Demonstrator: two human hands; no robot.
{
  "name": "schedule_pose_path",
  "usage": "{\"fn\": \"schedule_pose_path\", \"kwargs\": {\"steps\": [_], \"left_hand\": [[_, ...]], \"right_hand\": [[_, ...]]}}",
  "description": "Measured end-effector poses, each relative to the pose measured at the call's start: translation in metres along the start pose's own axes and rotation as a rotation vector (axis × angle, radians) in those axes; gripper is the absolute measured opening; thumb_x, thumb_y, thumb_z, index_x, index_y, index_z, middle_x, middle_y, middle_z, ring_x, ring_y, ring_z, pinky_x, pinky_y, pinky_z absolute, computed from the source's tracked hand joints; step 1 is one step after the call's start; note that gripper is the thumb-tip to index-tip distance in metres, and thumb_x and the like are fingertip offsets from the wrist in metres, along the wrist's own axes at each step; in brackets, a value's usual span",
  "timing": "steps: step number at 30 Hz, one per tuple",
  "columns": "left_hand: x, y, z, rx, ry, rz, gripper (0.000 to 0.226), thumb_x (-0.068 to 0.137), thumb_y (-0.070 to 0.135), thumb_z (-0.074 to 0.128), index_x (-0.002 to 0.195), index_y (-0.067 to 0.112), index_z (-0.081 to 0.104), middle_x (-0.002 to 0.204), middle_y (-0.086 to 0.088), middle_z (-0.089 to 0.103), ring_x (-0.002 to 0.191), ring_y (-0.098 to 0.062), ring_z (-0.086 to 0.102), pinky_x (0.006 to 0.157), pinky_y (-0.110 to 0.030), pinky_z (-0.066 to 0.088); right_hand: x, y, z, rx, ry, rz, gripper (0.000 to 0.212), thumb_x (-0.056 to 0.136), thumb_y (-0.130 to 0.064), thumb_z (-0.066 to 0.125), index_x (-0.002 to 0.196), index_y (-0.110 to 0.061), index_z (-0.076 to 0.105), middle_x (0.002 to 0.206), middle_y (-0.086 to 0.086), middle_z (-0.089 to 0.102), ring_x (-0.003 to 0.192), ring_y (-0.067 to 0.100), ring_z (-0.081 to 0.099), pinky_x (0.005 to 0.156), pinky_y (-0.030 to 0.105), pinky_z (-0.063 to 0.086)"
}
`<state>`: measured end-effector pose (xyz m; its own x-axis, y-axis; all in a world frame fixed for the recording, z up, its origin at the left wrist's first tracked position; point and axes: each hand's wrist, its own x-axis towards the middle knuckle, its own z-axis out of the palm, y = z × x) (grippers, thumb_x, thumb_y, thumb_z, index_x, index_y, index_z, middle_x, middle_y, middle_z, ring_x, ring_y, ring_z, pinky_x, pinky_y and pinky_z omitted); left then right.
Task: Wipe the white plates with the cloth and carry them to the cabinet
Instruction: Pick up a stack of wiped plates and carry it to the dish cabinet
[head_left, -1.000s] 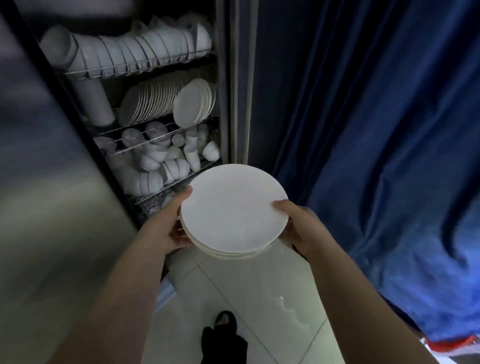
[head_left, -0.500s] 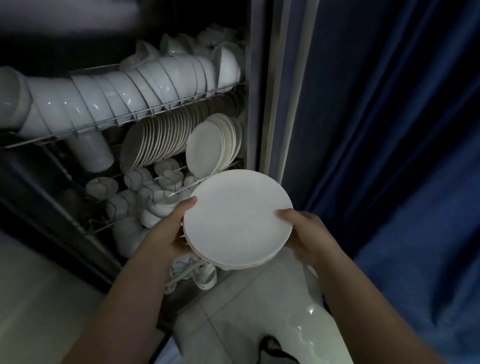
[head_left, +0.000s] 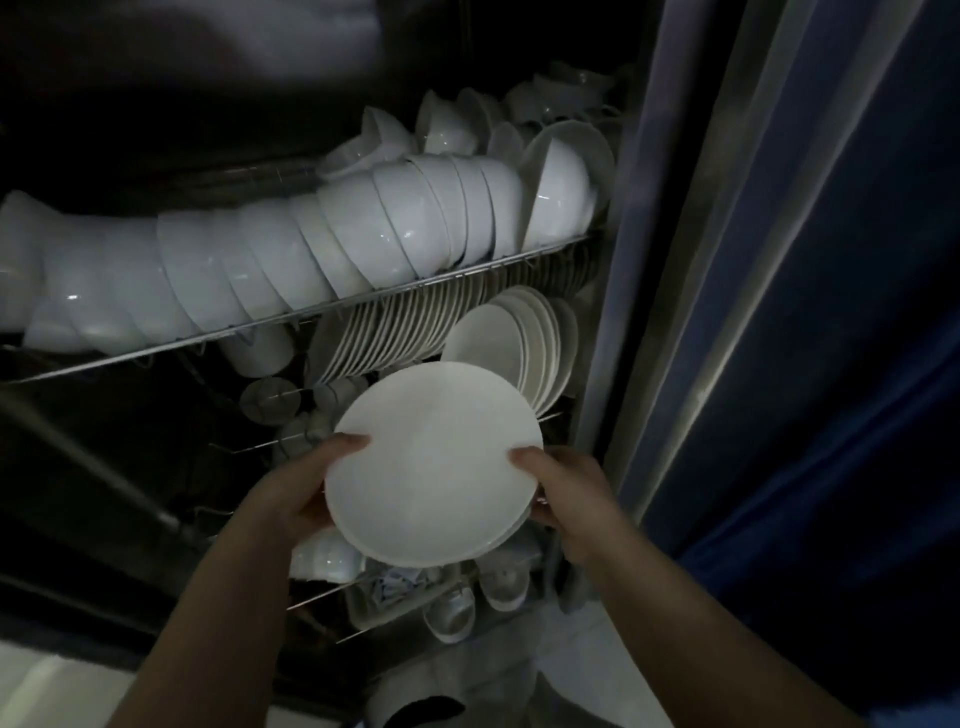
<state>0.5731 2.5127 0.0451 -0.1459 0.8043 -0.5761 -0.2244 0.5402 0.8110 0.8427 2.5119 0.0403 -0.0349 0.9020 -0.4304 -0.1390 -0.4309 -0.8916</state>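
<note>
in the head view we hold a small stack of white plates (head_left: 434, 462) at the centre of the frame, just in front of the open cabinet (head_left: 639, 260) and just below its row of racked plates (head_left: 415, 322). our left hand (head_left: 293, 499) grips the stack's left rim, thumb on the top face and fingers curled underneath. our right hand (head_left: 566, 499) grips the right rim the same way. several rims show at the stack's lower edge.

nested white bowls (head_left: 363, 234) crowd the wire shelf (head_left: 311, 314) across the upper left. cups (head_left: 452, 613) sit at lower centre, and a blue curtain (head_left: 831, 312) fills the right.

we judge the stack stiff, fairly heavy, glazed-slick and breakable. opposite rims with fingers beneath suits it, and the wire racks leave little room for knocks.
</note>
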Motion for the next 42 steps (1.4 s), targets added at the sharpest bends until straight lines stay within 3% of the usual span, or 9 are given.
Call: {"fn": "schedule_pose_path", "kwargs": {"steps": [3,6,11,17,23,27,30,36,42], "left_hand": [[0.017,0.014,-0.013,0.031,-0.058,0.024,0.074,0.051,0.033,0.089,0.117,0.011,0.065,0.112,-0.013,0.071,0.104,-0.035,0.066,0.074,-0.042,0.055],[0.038,0.026,-0.022,0.011,-0.107,0.04,0.059,0.064,0.035,0.08,0.116,0.013,0.066,0.11,-0.013,0.072,0.095,-0.031,0.071,0.074,-0.043,0.057],[0.078,0.046,-0.024,-0.058,-0.16,0.086,0.043,0.076,0.037,0.068,0.115,0.018,0.066,0.113,-0.01,0.071,0.098,-0.028,0.07,0.071,-0.04,0.058],[0.131,0.056,-0.024,-0.027,-0.212,0.061,0.049,0.078,0.041,0.066,0.12,0.016,0.065,0.122,-0.012,0.067,0.116,-0.034,0.059,0.104,-0.052,0.04],[0.167,0.054,-0.012,-0.084,-0.32,0.045,0.04,0.082,0.036,0.059,0.112,0.01,0.066,0.109,-0.014,0.072,0.097,-0.03,0.069,0.086,-0.043,0.048],[0.185,0.051,-0.006,-0.113,-0.411,0.023,0.035,0.097,0.035,0.044,0.111,0.01,0.064,0.105,-0.013,0.073,0.095,-0.029,0.07,0.085,-0.043,0.048],[0.194,0.049,0.0,-0.091,-0.429,0.019,0.035,0.095,0.035,0.047,0.112,0.01,0.064,0.105,-0.013,0.073,0.102,-0.031,0.065,0.092,-0.044,0.047],[0.205,0.044,0.006,-0.119,-0.451,0.018,0.036,0.1,0.033,0.038,0.111,0.009,0.063,0.101,-0.011,0.074,0.092,-0.026,0.071,0.088,-0.043,0.048],[0.211,0.037,0.009,-0.141,-0.447,-0.008,0.035,0.103,0.032,0.036,0.113,0.009,0.061,0.099,-0.011,0.074,0.089,-0.025,0.072,0.082,-0.043,0.05]], "right_hand": [[0.022,-0.002,0.016,0.021,0.004,-0.013,0.028,0.078,-0.028,0.074,0.101,-0.011,0.07,0.096,0.006,0.075,0.091,0.027,0.07,0.085,0.05,0.057],[0.039,-0.007,0.032,-0.008,0.031,-0.048,0.037,0.074,-0.033,0.076,0.104,-0.013,0.07,0.096,0.005,0.074,0.091,0.027,0.07,0.084,0.052,0.056],[0.054,-0.018,0.058,0.043,0.119,-0.145,0.041,0.077,-0.027,0.077,0.112,-0.012,0.063,0.101,0.007,0.071,0.083,0.021,0.068,0.052,0.023,0.049],[0.069,-0.022,0.078,-0.012,0.244,-0.242,0.031,0.073,-0.027,0.081,0.096,-0.026,0.06,0.1,-0.003,0.068,0.091,0.017,0.067,0.082,0.045,0.057],[0.079,-0.017,0.085,-0.097,0.38,-0.379,0.038,0.071,-0.025,0.083,0.099,-0.012,0.061,0.098,0.002,0.068,0.089,0.019,0.066,0.079,0.05,0.057],[0.083,-0.015,0.089,-0.142,0.429,-0.405,0.047,0.068,-0.032,0.082,0.103,-0.01,0.06,0.107,0.008,0.064,0.095,0.025,0.064,0.082,0.048,0.056],[0.087,-0.013,0.088,-0.201,0.484,-0.439,0.048,0.067,-0.033,0.081,0.102,-0.007,0.059,0.108,0.011,0.062,0.097,0.027,0.062,0.083,0.047,0.054],[0.092,-0.005,0.09,-0.309,0.584,-0.495,0.054,0.068,-0.032,0.083,0.104,-0.004,0.055,0.104,0.004,0.051,0.097,0.026,0.057,0.083,0.047,0.053],[0.096,0.003,0.092,-0.394,0.607,-0.528,0.05,0.066,-0.035,0.082,0.101,-0.011,0.056,0.103,0.004,0.048,0.091,0.019,0.054,0.075,0.031,0.049]]}}
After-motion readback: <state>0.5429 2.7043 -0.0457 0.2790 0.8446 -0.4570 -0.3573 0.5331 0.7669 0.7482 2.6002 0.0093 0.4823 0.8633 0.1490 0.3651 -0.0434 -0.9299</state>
